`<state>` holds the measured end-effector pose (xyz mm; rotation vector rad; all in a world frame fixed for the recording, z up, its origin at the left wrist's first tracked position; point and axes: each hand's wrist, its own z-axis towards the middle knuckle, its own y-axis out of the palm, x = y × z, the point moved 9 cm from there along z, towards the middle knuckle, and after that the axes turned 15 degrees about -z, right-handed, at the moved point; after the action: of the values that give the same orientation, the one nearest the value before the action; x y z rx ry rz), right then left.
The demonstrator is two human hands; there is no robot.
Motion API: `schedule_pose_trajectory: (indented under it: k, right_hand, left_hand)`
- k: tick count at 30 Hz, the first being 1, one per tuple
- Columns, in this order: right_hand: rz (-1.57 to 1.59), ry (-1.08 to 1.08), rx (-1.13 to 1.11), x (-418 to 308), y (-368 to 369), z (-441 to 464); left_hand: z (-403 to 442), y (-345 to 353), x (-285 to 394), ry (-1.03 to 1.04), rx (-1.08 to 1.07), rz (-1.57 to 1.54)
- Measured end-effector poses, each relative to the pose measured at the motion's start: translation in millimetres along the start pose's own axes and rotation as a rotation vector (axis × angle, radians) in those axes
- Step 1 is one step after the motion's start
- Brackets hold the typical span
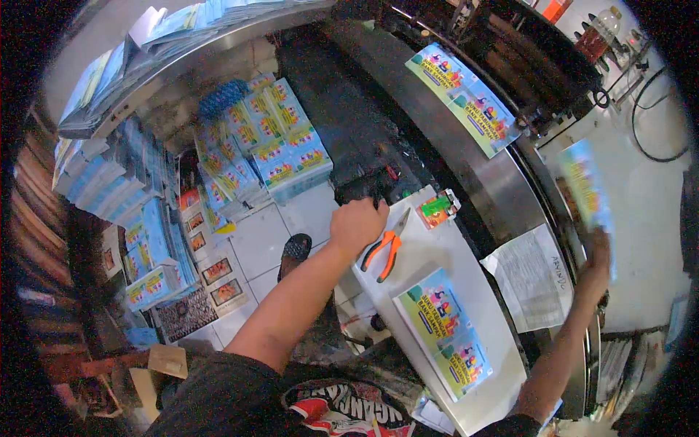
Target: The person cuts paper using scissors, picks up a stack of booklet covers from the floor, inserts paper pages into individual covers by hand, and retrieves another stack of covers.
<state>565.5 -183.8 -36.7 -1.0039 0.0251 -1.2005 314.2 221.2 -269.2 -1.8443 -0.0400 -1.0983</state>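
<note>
My right hand (pixel 598 253), at the right, grips the lower end of a printed booklet cover sheet (pixel 585 178), which is smeared by motion. My left hand (pixel 358 224) has its fingers curled at a dark part of the machine (pixel 362 188); what they grip is hidden. Just right of that hand, orange-handled pliers (pixel 381 255) rest on a white side table (pixel 466 280). A flat stack of blue and yellow printed covers (pixel 444 331) lies nearer me on the same table. Another printed cover (pixel 464 100) lies on the metal machine bed (pixel 502 186).
Bundled printed covers (pixel 291 160) stand on the tiled floor (pixel 266 237), with taller stacks (pixel 149 251) at the left. A small green and red box (pixel 437 210) sits at the table's far corner. A handwritten paper (pixel 530 280) lies beside the machine. A bottle (pixel 598 35) stands far right.
</note>
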Motion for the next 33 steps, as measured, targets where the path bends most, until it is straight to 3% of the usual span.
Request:
schedule_pose_trajectory:
  k: [2, 4, 6, 8, 10, 12, 15, 17, 21, 29, 30, 31, 32, 33]
  right_hand:
    - [0.108, 0.052, -0.223, -24, 40, -27]
    - [-0.132, -0.214, -0.065, -72, 11, -46]
    - [0.308, 0.138, -0.323, -57, 32, -86]
    - [0.245, 0.025, -0.421, -76, 18, -114]
    - [0.371, 0.018, -0.464, -98, -11, -142]
    - [0.475, 0.013, -0.689, -129, -36, -173]
    - [0.571, -0.078, -0.71, -176, -81, -200]
    - [0.46, -0.19, -0.733, -195, -91, -210]
    - [0.448, -0.156, -0.692, -193, -88, -221]
    - [0.544, -0.189, -0.814, -169, -87, -203]
    - [0.534, -0.034, -0.764, -148, -88, -182]
    - [0.484, -0.062, -0.655, -130, -87, -164]
    - [0.429, 0.043, -0.784, -101, -75, -150]
    - [0.261, 0.16, -0.735, -61, -58, -141]
  left_hand:
    - [0, -1, -1, -0.032, -0.015, -0.004]
    - [1, -1, -1, -0.006, 0.021, -0.03]
    - [0, 0, -2, 0.008, 0.036, -0.029]
    - [0, 2, -2, 0.027, 0.047, -0.029]
    - [0, -1, 0, 0.071, 0.103, -0.028]
    - [0, 1, -1, 0.073, 0.097, -0.016]
    - [-1, 1, 0, 0.088, 0.114, 0.003]
    - [-3, -3, 2, 0.103, 0.136, 0.01]
    - [-3, -1, 1, 0.053, 0.057, 0.004]
    - [-2, -3, 1, 0.033, 0.04, 0.019]
    - [-2, -2, 1, 0.031, 0.032, 0.008]
    - [-2, -1, 1, 0.029, 0.024, -0.003]
    - [-1, 1, 0, 0.029, 0.022, -0.004]
    - [1, 4, -2, 0.029, 0.038, 0.003]
